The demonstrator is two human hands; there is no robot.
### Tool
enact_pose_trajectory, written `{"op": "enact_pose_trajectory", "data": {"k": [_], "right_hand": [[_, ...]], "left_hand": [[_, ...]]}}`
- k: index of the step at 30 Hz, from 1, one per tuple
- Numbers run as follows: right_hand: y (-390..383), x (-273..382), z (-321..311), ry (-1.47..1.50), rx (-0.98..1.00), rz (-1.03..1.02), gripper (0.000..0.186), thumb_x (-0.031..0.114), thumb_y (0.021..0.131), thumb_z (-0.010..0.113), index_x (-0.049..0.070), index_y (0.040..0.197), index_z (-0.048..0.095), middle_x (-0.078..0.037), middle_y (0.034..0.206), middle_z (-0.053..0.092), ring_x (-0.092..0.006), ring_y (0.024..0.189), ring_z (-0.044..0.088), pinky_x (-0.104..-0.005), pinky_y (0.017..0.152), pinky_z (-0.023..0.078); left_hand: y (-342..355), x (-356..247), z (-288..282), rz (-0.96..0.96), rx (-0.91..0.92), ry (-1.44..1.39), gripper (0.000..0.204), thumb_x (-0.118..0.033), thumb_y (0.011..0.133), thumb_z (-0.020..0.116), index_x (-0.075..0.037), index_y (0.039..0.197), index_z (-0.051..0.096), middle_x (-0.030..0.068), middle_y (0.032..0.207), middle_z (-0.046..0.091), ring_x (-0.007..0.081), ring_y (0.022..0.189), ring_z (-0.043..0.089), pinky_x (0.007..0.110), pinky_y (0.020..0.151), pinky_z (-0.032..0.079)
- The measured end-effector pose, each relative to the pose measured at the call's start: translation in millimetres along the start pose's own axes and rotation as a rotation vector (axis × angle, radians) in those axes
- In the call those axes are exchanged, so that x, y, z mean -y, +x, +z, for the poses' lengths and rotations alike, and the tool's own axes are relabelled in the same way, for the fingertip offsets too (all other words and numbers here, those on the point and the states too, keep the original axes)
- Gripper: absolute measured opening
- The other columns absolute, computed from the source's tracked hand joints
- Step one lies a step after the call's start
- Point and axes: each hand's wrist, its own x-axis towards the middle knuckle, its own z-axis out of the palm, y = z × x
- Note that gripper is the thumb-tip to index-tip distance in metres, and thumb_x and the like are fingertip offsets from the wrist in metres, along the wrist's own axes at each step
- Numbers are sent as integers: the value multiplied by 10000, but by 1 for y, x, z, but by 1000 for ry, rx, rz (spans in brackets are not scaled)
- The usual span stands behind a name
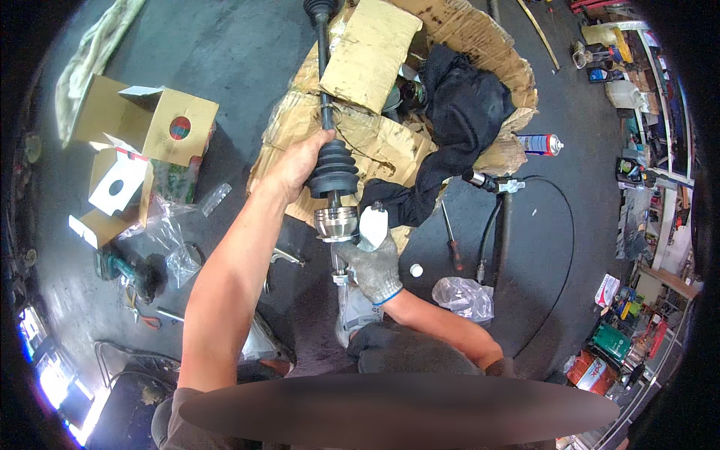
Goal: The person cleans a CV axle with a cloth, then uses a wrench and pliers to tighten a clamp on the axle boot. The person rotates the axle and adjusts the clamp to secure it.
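Observation:
A drive axle runs upright through the middle, with its dark shaft point(323, 52), a black ribbed rubber boot point(333, 169) and a shiny metal CV joint point(336, 223). My bare left hand point(301, 161) is closed round the shaft at the boot's upper end. Below the joint, my right hand point(373, 268), in a grey knit glove, is closed on a small white bottle point(373, 227). Its fingers reach beside the joint's stub end point(339, 264), and whether they also grip it is hidden. Between boot and joint a short length of bare shaft shows.
Flattened, stained cardboard point(371, 52) lies beneath the axle, with a black cloth point(469, 101) on it. Right of my glove are a white cap point(416, 269), a screwdriver point(452, 240), a plastic bag point(463, 298) and a spray can point(540, 145). Opened boxes point(176, 124) and a power tool point(135, 274) lie left.

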Motion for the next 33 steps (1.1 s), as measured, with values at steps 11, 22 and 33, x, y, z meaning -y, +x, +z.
{"op": "enact_pose_trajectory", "data": {"k": [11, 22, 33], "right_hand": [[-6, 71, -40, -877, 72, -310, 357, 229, 1031, 631, -53, 1247, 595, -258, 977, 732, -411, 922, 737, -475, 780, 562], [49, 118, -35, -1696, 535, -469, 332, 251, 1036, 585, -25, 1192, 685, -290, 1011, 709, -464, 964, 713, -544, 811, 556], [61, 117, -21, -1451, 365, -270, 319, 295, 1030, 577, 47, 1137, 746, -234, 1058, 737, -408, 1005, 728, -519, 866, 567]], "left_hand": [[-8, -2, 5, 34, 0, -54, 431, -484, 1055, 605, -66, 1107, 697, 63, 970, 733, 185, 846, 711, 348, 814, 562], [-7, -1, 15, -7, -93, -140, 438, -487, 1065, 586, -63, 1102, 689, 101, 997, 728, 229, 832, 710, 388, 813, 567], [-3, 4, 10, 14, -109, -74, 437, -520, 1050, 597, -94, 1097, 687, 83, 1010, 727, 216, 897, 700, 381, 892, 537]]}}
